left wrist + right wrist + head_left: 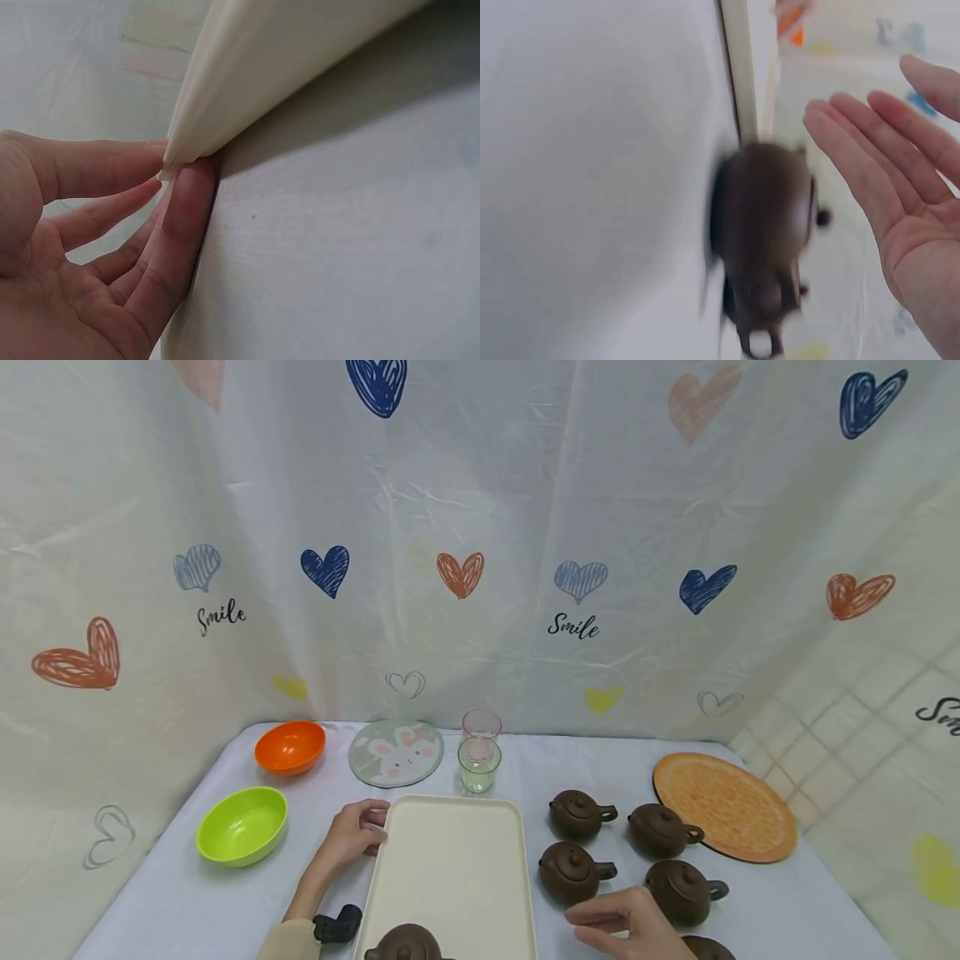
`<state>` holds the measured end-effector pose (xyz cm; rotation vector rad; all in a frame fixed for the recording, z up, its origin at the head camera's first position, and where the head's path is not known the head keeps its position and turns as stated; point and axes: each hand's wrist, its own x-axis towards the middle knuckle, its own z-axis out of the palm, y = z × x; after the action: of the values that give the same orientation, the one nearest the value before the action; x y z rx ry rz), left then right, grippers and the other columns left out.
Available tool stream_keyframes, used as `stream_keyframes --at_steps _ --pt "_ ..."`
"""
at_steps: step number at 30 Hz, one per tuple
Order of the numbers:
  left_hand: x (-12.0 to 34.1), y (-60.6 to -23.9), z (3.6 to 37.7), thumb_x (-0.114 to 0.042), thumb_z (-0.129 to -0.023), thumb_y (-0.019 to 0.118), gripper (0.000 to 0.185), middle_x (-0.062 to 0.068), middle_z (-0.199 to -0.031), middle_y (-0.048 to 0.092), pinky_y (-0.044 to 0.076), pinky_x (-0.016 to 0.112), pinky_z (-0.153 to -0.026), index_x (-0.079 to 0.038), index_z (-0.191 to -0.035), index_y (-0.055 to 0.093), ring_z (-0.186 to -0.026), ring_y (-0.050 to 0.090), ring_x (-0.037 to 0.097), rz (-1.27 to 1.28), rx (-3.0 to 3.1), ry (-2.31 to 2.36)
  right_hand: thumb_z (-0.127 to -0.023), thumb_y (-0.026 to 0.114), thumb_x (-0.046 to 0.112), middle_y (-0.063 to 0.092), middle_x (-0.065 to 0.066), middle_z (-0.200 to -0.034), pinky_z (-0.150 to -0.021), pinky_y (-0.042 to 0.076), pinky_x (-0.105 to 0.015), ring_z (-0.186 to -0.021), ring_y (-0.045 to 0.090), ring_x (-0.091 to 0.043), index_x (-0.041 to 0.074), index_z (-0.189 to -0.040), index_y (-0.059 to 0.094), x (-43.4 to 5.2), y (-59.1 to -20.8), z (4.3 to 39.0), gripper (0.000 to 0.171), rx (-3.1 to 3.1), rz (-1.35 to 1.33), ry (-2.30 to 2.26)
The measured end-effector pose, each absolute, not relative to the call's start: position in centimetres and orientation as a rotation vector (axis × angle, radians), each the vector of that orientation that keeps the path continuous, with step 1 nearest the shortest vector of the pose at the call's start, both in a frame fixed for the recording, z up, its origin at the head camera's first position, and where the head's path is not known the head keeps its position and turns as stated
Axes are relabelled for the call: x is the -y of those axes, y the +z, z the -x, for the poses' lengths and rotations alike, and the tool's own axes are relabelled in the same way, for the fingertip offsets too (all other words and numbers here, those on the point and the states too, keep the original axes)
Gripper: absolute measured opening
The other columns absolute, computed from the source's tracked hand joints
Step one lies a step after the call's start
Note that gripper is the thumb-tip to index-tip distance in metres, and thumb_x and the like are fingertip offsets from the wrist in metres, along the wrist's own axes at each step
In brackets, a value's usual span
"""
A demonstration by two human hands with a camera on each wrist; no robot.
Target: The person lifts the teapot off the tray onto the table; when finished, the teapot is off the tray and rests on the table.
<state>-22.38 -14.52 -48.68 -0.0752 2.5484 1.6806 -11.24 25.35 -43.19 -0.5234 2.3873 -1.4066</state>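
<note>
A cream rectangular tray (457, 860) lies in the middle of the table. My left hand (352, 837) pinches its left rim; the left wrist view has the thumb on one side of the rim and a finger under it. One brown teapot (407, 945) sits on the tray's near part, cut off by the frame. To the right of the tray, my right hand (633, 925) holds nothing, its fingers extended close to a brown teapot (570, 872). The right wrist view shows those fingers apart from a blurred teapot (761, 210).
Several more teapots (678, 893) stand at the right, before a round orange-brown board (723, 806). Orange (291, 747) and green (242, 827) bowls are at the left. Behind the tray are a rabbit-patterned round mat (396, 753) and two glasses (478, 766). A heart-printed curtain (517, 510) hangs behind.
</note>
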Motion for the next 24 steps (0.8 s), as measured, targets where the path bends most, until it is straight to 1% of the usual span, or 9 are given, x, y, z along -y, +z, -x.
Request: stream_keyframes --at_steps 4,6,12,18,20,24 --pt "14.6 -48.7 22.5 0.005 -0.078 0.064 0.045 0.011 -0.094 0.064 0.059 0.032 -0.059 0.002 -0.122 0.060 -0.068 0.063 0.017 0.081 -2.546 1.682 -0.088 0.068 0.017 0.071 -0.018 -0.102 -0.074 0.060 -0.036 -0.090 0.071 -0.022 -0.004 -0.105 0.071 -22.9 -43.3 11.2 0.027 -2.286 0.473 -1.452" --pt "14.6 -48.7 22.5 0.005 -0.078 0.064 0.045 0.011 -0.093 0.064 0.059 0.032 -0.059 0.002 -0.122 0.060 -0.068 0.063 0.017 0.082 -2.545 1.683 -0.087 0.069 0.016 0.071 -0.019 -0.102 -0.074 0.060 -0.036 -0.089 0.071 -0.025 -0.004 -0.105 0.071 -21.7 -43.4 11.1 0.027 -2.256 0.456 -1.470" --pt "14.7 -48.6 22.4 0.006 -0.077 0.064 0.045 0.011 -0.093 0.063 0.059 0.033 -0.058 0.003 -0.122 0.060 -0.068 0.063 0.017 0.082 -2.536 1.696 -0.086 0.069 0.014 0.072 -0.018 -0.100 -0.074 0.060 -0.035 -0.087 0.072 -0.023 -0.004 -0.102 0.072 -18.1 -43.5 11.0 0.024 -2.230 0.539 -1.510" --pt "14.7 -48.6 22.4 0.005 -0.077 0.064 0.045 0.012 -0.094 0.063 0.059 0.032 -0.058 0.003 -0.122 0.059 -0.069 0.063 0.017 0.075 -2.542 1.694 -0.085 0.071 0.015 0.072 -0.015 -0.100 -0.076 0.059 -0.038 -0.089 0.071 -0.024 -0.003 -0.102 0.072 -15.4 -43.8 10.7 0.025 -2.147 0.536 -1.520" --pt "14.6 -48.6 22.4 0.005 -0.077 0.063 0.045 0.012 -0.093 0.064 0.059 0.032 -0.058 0.004 -0.122 0.059 -0.068 0.064 0.017 0.076 -2.541 1.700 -0.083 0.072 0.016 0.073 -0.012 -0.098 -0.076 0.059 -0.036 -0.087 0.071 -0.021 -0.003 -0.101 0.072 -14.8 -44.0 10.6 0.026 -2.125 0.540 -1.523" --pt "14.6 -48.5 22.4 0.005 -0.077 0.063 0.046 0.013 -0.094 0.064 0.059 0.031 -0.058 0.004 -0.123 0.058 -0.068 0.064 0.017 0.068 -2.546 1.691 -0.082 0.073 0.018 0.073 -0.007 -0.096 -0.073 0.059 -0.029 -0.083 0.070 -0.013 -0.006 -0.099 0.072 -13.9 -44.3 10.5 0.028 -2.116 0.629 -1.530"
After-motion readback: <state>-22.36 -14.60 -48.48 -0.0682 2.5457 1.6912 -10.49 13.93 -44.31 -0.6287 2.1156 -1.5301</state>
